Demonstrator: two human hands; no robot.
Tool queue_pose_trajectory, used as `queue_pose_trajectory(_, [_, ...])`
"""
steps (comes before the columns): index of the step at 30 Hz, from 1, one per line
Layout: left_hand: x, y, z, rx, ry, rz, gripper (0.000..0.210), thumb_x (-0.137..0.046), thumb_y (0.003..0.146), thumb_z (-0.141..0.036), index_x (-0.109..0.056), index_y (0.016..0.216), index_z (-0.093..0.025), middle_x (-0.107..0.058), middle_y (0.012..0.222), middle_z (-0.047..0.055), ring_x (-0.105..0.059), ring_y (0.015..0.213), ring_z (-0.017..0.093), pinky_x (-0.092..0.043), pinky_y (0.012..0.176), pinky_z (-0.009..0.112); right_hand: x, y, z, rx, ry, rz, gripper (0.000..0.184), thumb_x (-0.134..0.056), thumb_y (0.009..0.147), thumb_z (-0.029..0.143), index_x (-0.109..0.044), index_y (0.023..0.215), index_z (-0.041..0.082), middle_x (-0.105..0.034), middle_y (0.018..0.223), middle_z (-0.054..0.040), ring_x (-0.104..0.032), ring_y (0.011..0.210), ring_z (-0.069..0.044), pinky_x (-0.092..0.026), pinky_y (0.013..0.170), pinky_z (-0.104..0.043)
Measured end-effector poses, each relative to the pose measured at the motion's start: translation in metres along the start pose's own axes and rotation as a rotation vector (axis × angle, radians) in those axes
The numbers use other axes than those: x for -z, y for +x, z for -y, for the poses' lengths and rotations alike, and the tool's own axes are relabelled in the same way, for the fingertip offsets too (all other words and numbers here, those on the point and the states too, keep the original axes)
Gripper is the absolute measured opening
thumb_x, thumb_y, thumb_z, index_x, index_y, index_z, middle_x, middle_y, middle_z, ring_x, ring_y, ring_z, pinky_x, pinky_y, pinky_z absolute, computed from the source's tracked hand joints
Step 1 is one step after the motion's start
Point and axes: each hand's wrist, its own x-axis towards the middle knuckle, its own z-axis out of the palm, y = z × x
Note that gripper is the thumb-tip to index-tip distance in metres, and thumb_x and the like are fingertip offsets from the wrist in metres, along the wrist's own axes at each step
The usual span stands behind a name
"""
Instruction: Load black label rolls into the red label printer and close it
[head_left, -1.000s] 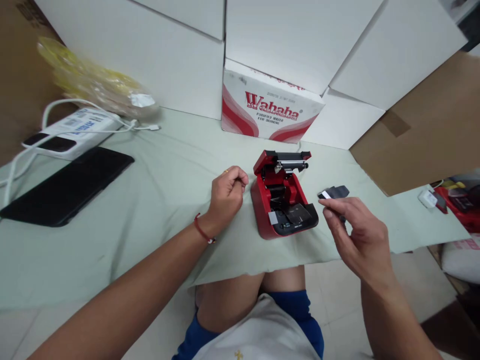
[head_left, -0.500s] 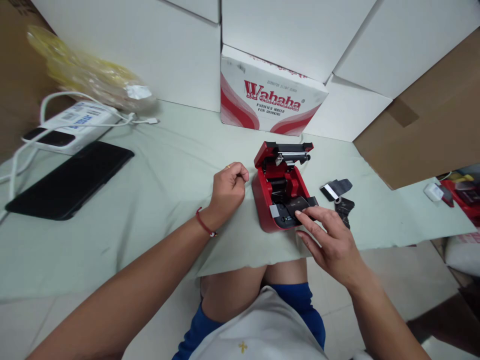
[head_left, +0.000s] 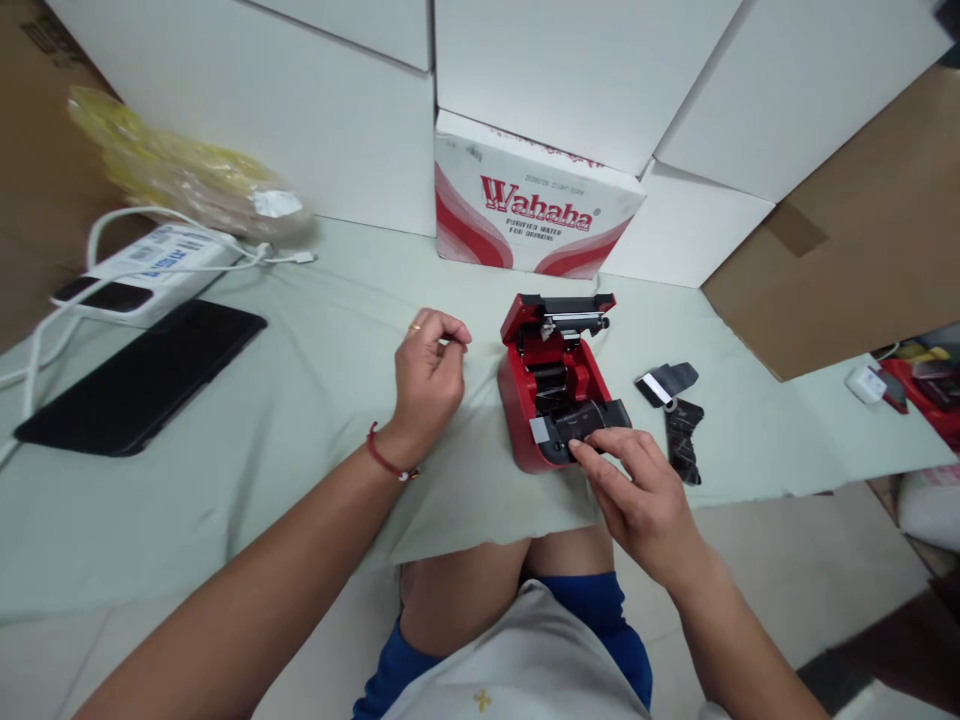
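Observation:
A small red printer (head_left: 519,425) stands near the front edge of the table with its lid (head_left: 566,312) tipped up. A strip of dark film (head_left: 581,418) lies over the black part at its front. The fingertips of my right hand (head_left: 637,490) rest on that front part, fingers stretched and the thumb mostly hidden. My left hand (head_left: 429,380) hovers left of the printer, apart from it, with fingers loosely curled and nothing visible in them. Right of the printer lie a dark piece with a white band (head_left: 667,383) and a crumpled strip of dark film (head_left: 684,440).
Behind the printer stands a Wahaha water carton (head_left: 532,205) against white boxes. A black phone-like slab (head_left: 142,380), a white power strip (head_left: 150,272) with cables and a yellowish plastic bag (head_left: 187,165) are at left. A brown cardboard box (head_left: 847,240) borders the right.
My left hand has moved left, away from the printer, and its fist has loosened slightly. My right fingertips have shifted left and lower along the printer's front. The view has tilted slightly.

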Motion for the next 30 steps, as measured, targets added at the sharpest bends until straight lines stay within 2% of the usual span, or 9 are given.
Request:
queue_pose_trajectory(5, [0.007,0.013,-0.013,-0.058,-0.025,-0.093,0.012,-0.053,0.095,-0.015,-0.059,0.100,-0.024,-0.062,0.105,0.003,-0.060,0.100,0.018,-0.048,0.088,0.034,-0.003,-0.002,0.003,-0.022,0.029,-0.003,0.065,-0.054,0.095,0.002,-0.047,0.153,0.028,-0.067,0.122,-0.0129,-0.062,0.114,-0.027,-0.059,0.092,-0.047])
queue_pose_trajectory(9, [0.005,0.027,-0.035,-0.143,-0.063,-0.043,0.014,-0.052,0.102,-0.030,-0.058,0.113,-0.023,-0.062,0.119,0.005,-0.059,0.115,0.020,-0.048,0.101,0.035,0.000,-0.005,0.006,-0.015,-0.022,-0.055,0.066,-0.064,0.094,0.009,-0.045,0.156,0.025,-0.065,0.125,-0.0152,-0.062,0.118,-0.028,-0.057,0.097,-0.048])
queue_pose_trajectory(13, [-0.003,0.041,-0.044,-0.193,-0.040,0.034,0.020,-0.051,0.104,-0.041,-0.058,0.111,-0.023,-0.061,0.116,0.006,-0.059,0.114,0.020,-0.048,0.099,0.032,0.003,-0.005,0.003,0.008,-0.086,-0.101,0.072,-0.072,0.090,0.011,-0.045,0.157,0.018,-0.064,0.122,-0.0171,-0.062,0.116,-0.029,-0.056,0.096,-0.047])
queue_pose_trajectory(19, [-0.008,0.046,-0.034,-0.260,0.014,0.057,0.028,-0.050,0.104,-0.050,-0.058,0.111,-0.024,-0.059,0.117,0.007,-0.058,0.113,0.022,-0.046,0.104,0.037,0.000,-0.008,-0.005,0.038,-0.095,-0.108,0.070,-0.074,0.089,0.010,-0.048,0.154,0.012,-0.064,0.123,-0.0183,-0.061,0.118,-0.029,-0.054,0.099,-0.046])
queue_pose_trajectory(25, [-0.008,0.046,-0.029,-0.221,0.046,0.079,0.029,-0.045,0.105,-0.050,-0.056,0.110,-0.023,-0.059,0.117,0.008,-0.058,0.112,0.021,-0.046,0.105,0.038,-0.011,-0.012,-0.014,0.068,-0.065,-0.092,0.066,-0.072,0.088,0.004,-0.054,0.150,0.016,-0.065,0.122,-0.0159,-0.061,0.116,-0.028,-0.056,0.098,-0.046])
queue_pose_trajectory(30, [-0.010,0.050,-0.031,-0.237,0.073,0.065,0.037,-0.042,0.105,-0.055,-0.058,0.112,-0.022,-0.060,0.120,0.009,-0.058,0.115,0.022,-0.046,0.107,0.038,-0.010,-0.010,-0.012,0.054,-0.029,-0.056,0.064,-0.069,0.089,0.002,-0.054,0.149,0.016,-0.065,0.120,-0.0158,-0.059,0.114,-0.028,-0.056,0.096,-0.047])
